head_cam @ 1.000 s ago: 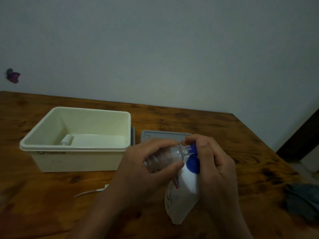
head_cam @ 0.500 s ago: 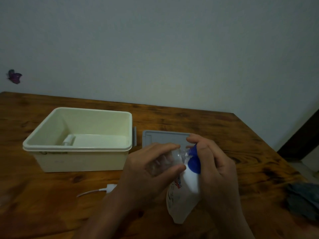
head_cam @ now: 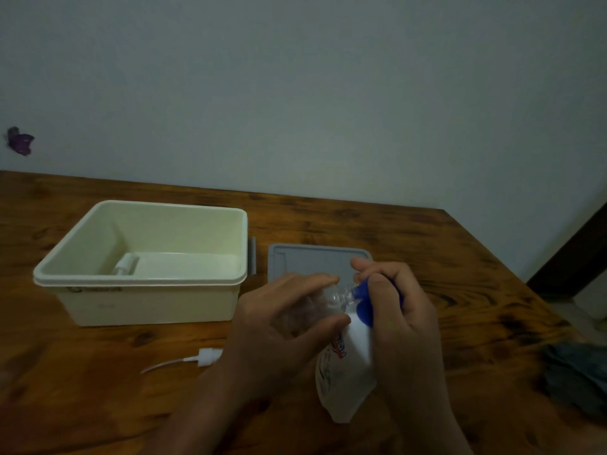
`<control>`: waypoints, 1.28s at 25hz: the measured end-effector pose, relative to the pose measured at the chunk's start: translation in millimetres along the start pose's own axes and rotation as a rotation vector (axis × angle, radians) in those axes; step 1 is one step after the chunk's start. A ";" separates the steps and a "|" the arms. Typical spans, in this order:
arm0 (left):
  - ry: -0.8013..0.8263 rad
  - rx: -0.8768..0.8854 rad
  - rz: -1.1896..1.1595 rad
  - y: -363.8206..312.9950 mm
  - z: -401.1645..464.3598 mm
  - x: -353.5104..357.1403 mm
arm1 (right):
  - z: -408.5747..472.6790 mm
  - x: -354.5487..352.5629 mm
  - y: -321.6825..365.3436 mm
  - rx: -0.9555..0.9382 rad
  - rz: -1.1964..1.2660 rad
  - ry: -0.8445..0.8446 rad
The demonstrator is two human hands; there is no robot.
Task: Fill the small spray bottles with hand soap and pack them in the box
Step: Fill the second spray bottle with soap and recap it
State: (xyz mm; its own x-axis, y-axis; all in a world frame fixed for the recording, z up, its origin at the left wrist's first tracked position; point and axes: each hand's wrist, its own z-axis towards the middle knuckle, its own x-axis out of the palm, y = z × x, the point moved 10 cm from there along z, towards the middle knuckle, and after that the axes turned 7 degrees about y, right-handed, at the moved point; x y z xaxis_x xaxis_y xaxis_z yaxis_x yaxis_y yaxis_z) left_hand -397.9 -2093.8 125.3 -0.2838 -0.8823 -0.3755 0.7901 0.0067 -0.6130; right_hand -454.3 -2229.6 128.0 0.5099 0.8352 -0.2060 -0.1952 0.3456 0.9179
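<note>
I am watching a wooden desk (head_cam: 460, 257) carrying a cream box (head_cam: 157, 300) beside a grey lid (head_cam: 308, 261). My right hand (head_cam: 400, 310) is clamping its grip on the soap pouch (head_cam: 348, 372) at its blue spout, meeting the clear spray bottle (head_cam: 315, 303) my left hand (head_cam: 282, 326) is gripping. A pump head (head_cam: 203, 356) is lying near the box.

Two bare forearms rise from the near edge of the table (head_cam: 98, 405), each ending in a bare hand. The left hand (head_cam: 282, 320) and right hand (head_cam: 404, 310) wear no gloves, rings, watch or bracelet. No sleeve shows on either forearm; both are uncovered as far as the frame's lower edge.
</note>
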 end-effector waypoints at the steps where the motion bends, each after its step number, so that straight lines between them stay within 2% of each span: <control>1: 0.000 0.002 -0.002 -0.8 0.1 0.1 | -1.1 -1.6 2.1 -0.021 -0.010 -0.010; 11: -0.030 0.064 0.019 -3.8 -1.2 0.4 | 1.5 -2.9 7.8 -0.094 -0.121 0.022; 32: -0.007 0.029 -0.015 2.2 -1.8 1.4 | 4.4 0.2 14.6 -0.106 -0.182 0.128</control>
State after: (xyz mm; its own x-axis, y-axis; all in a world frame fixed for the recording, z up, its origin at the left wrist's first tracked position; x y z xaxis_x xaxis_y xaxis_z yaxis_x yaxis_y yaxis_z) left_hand -397.6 -2094.2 122.2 -0.2918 -0.8854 -0.3619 0.8012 -0.0197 -0.5981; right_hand -453.4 -2226.2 142.9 0.4356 0.8002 -0.4122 -0.2000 0.5325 0.8224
